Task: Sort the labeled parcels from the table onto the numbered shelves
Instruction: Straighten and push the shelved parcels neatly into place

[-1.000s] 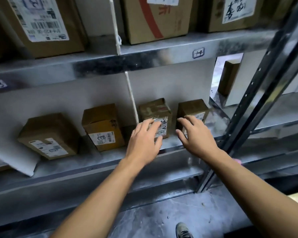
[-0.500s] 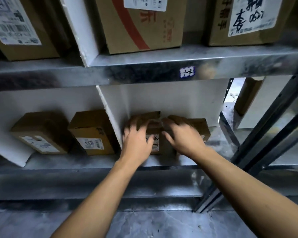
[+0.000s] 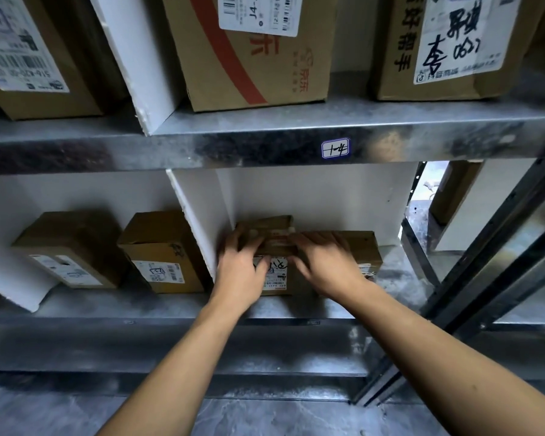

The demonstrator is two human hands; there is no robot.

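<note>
My left hand (image 3: 239, 273) grips the small parcel (image 3: 276, 280) on the lower shelf (image 3: 139, 305), fingers round its top left corner, thumb on its label. My right hand (image 3: 326, 267) lies flat, fingers straight, across the small parcel and the second parcel (image 3: 367, 247) touching it. A white divider (image 3: 202, 221) stands just left of my left hand.
</note>
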